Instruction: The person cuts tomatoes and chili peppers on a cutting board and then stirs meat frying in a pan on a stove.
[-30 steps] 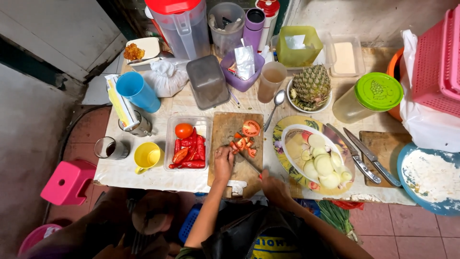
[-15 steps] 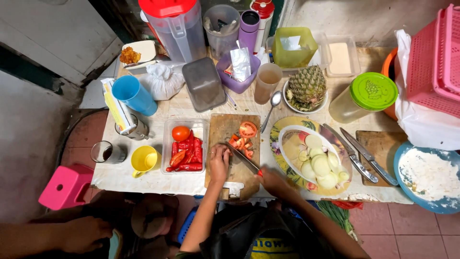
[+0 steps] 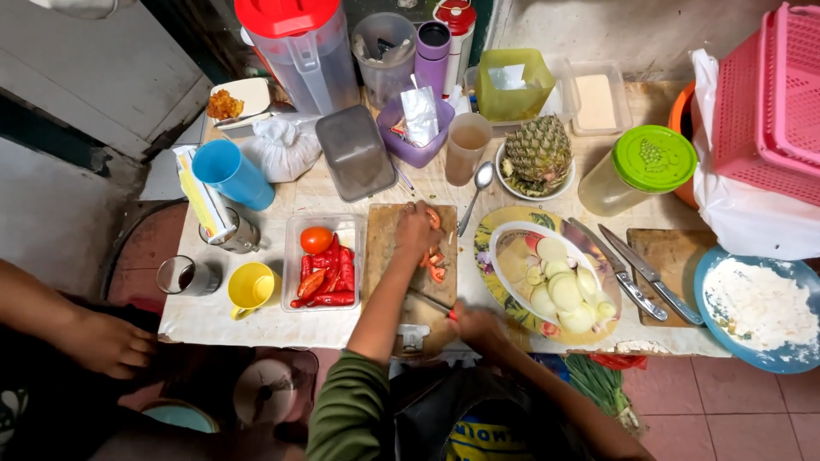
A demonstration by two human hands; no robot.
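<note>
A: On the wooden cutting board (image 3: 408, 273) at the middle of the bench (image 3: 342, 192), the left hand (image 3: 416, 229) reaches to the far end, fingers curled down over the tomato pieces (image 3: 435, 260). The right hand (image 3: 471, 323) sits at the near edge, clenched round a knife (image 3: 434, 302) with a red handle, blade lying across the board.

B: And the rest of the tomato?

A: Cut wedges lie just beside the left hand, towards the board's right side. A whole tomato (image 3: 316, 240) sits with red chillies (image 3: 329, 277) in the clear tray (image 3: 295, 256) just left of the board.

B: How would you say to cut well here?

A: My judgement: keep the left fingertips tucked back, gather the pieces tight, and keep the blade flat and still while that hand is out ahead of it. The plate of sliced onion (image 3: 555, 277) lies close on the right, so short strokes are safer.
</note>
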